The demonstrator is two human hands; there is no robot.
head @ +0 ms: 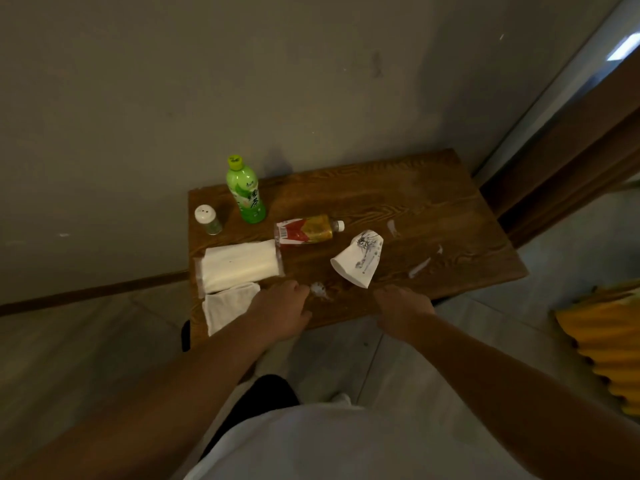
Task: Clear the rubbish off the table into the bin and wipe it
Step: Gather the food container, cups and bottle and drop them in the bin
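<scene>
Both hands hover at the near edge of the wooden counter [398, 202]. The left hand [282, 311] has its fingers curled closed on nothing, just beside a small crumpled scrap [319, 289]; the right hand [401, 308] is also loosely closed and empty. Behind the scrap lie a tipped paper cup [358, 261] and a fallen bottle [308, 231], probably the rubbish to remove. No bin is visible.

place: probably a home room | cues: small wooden table [415, 202], plain wall [173, 81], tiled floor [86, 341]
</scene>
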